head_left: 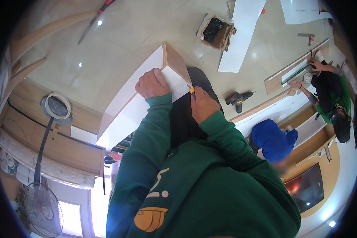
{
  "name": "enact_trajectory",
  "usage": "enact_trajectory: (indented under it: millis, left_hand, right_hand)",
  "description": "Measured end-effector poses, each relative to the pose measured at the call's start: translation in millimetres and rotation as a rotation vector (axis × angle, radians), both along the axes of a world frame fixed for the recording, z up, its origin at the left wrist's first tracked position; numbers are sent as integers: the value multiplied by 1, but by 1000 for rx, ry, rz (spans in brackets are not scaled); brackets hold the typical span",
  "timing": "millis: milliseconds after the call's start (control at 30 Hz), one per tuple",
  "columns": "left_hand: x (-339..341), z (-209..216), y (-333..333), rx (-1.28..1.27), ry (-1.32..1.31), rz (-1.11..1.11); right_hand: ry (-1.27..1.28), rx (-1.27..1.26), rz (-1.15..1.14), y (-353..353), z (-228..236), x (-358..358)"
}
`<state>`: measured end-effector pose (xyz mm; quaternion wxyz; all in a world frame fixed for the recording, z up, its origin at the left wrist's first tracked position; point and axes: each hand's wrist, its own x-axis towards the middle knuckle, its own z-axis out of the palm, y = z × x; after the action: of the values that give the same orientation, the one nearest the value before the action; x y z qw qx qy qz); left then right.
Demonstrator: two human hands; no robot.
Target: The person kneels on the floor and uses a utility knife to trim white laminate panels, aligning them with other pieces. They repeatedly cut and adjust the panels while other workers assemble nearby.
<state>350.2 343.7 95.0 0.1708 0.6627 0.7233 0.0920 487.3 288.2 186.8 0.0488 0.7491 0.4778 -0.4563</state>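
Note:
A long white box-like piece of furniture board (pixel 125 103) with a wood-coloured end (pixel 175 63) lies slantwise in front of me, against my dark-trousered leg. My left hand (pixel 152 84) is closed over its upper edge, fingers curled and knuckles up. In my right hand (pixel 205 106) is a small tool with an orange-and-black handle (pixel 192 92). Its thin metal tip is at the right edge of the wood-coloured end; whether it is a blade or a screwdriver I cannot tell. The fingers of my right hand wrap round the handle and hide part of it.
A cordless drill (pixel 238 100) lies right of my knee. Beyond are an open cardboard box (pixel 226 33), a long white board (pixel 242 39) and a red-handled tool (pixel 94 20). At right, a co-worker in green (pixel 337 95) handles a green strip; another wears blue (pixel 271 139). A fan (pixel 43 210) stands left.

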Motion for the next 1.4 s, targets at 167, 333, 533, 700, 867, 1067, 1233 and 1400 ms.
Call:
enact_trajectory:
  millis: [167, 333, 533, 700, 867, 1067, 1233, 1400]
  left_hand:
    - [0, 0, 0, 20, 4, -5]
    - [0, 0, -1, 10, 13, -12]
    - [0, -2, -2, 24, 3, -5]
    - [0, -2, -2, 8, 27, -16]
    - [0, -2, -2, -4, 33, -8]
    - [2, 0, -2, -16, 39, -17]
    - [0, -2, -3, 0, 44, -7]
    - [0, -2, -2, 4, 46, -13]
  right_hand:
    - [-14, -124, 51, 2, 4, 2]
    - [-30, -109, 87, -3, -1, 6]
    - [-37, -81, 59, -2, -1, 0]
    - [-43, -159, 83, -1, -1, 0]
    - [-11, -125, 66, -2, -6, 2]
    - [6, -172, 81, 3, -14, 3]
    - [-36, -255, 109, 0, 0, 3]
    - [-55, -161, 109, -3, -11, 0]
